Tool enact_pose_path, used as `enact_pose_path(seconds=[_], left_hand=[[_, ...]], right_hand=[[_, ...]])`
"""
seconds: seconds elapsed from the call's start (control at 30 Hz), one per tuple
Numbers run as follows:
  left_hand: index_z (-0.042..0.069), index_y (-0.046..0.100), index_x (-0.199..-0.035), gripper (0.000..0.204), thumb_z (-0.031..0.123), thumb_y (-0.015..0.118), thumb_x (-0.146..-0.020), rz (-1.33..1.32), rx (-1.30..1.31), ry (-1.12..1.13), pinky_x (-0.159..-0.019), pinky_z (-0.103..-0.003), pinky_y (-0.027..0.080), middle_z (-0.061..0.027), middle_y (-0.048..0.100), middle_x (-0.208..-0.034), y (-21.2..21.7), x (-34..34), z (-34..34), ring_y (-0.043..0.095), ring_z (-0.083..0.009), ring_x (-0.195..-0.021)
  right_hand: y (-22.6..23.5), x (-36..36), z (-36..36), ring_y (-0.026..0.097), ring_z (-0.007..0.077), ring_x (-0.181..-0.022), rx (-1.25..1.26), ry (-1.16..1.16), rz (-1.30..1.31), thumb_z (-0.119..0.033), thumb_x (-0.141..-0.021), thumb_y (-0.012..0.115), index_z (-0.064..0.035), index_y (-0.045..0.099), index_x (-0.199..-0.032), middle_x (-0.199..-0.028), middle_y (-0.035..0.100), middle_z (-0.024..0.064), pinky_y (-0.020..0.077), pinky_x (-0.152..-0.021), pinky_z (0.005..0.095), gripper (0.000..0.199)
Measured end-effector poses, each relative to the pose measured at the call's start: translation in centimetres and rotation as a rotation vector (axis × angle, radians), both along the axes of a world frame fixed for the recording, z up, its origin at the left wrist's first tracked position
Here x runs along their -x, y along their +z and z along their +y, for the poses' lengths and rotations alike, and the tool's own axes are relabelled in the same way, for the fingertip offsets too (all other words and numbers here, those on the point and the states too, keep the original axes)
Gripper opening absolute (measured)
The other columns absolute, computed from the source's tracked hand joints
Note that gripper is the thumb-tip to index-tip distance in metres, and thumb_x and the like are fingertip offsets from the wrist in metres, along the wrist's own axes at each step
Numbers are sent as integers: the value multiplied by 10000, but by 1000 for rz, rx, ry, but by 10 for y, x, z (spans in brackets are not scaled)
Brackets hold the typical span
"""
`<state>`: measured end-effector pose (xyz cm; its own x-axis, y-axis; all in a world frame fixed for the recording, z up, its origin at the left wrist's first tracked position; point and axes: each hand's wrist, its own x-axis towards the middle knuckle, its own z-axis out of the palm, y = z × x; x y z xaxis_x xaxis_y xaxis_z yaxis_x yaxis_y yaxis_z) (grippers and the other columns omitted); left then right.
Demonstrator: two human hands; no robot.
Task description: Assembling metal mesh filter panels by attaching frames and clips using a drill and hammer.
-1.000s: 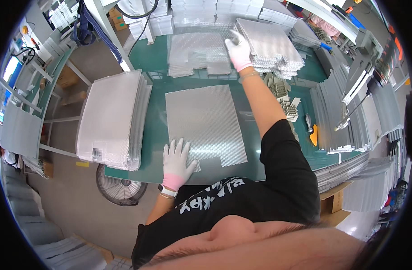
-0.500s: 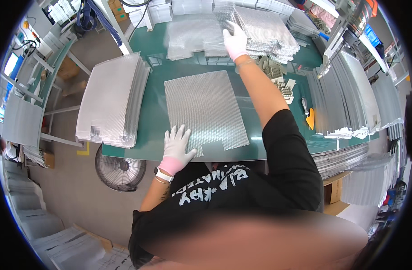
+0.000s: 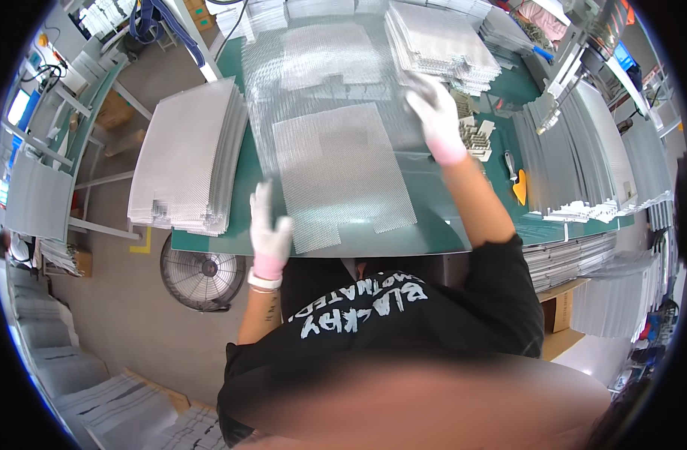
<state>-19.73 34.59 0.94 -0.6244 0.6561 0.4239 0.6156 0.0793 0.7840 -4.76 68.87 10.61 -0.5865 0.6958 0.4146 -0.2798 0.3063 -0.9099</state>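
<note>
Mesh [image 3: 261, 94] drawn nearer | right grip [image 3: 438, 124] pinching its edge | left grip [image 3: 270, 236] spread over table [image 3: 437, 199] edge

Fan [image 3: 208, 268]: round, dark wire guard, on the floor beneath the near left corner of the green worktop [image 3: 433, 210].
Scraper [image 3: 518, 184]: orange blade, grey handle, lying on the worktop's right side.
Strap [image 3: 180, 34]: dark blue, hanging beyond the worktop's far left corner.
Carton [image 3: 562, 309]: brown, open, below the worktop's near right edge.
Floor marking [image 3: 141, 244]: yellow, left of the worktop.
</note>
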Motion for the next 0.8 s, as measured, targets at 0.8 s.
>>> enact_pose_path(seconds=[0.8], left_hand=[[45, 277, -1549, 812, 247, 725, -902, 137, 510, 182, -997, -437, 502, -249, 556, -1386, -2, -19, 40, 587, -405, -1223]], right_hand=[[-103, -83, -94, 585, 332, -1256, -482, -179, -666, -202, -841, 742, -27, 535, -1380, -1364, 596, 183, 473, -1057, 374, 604]])
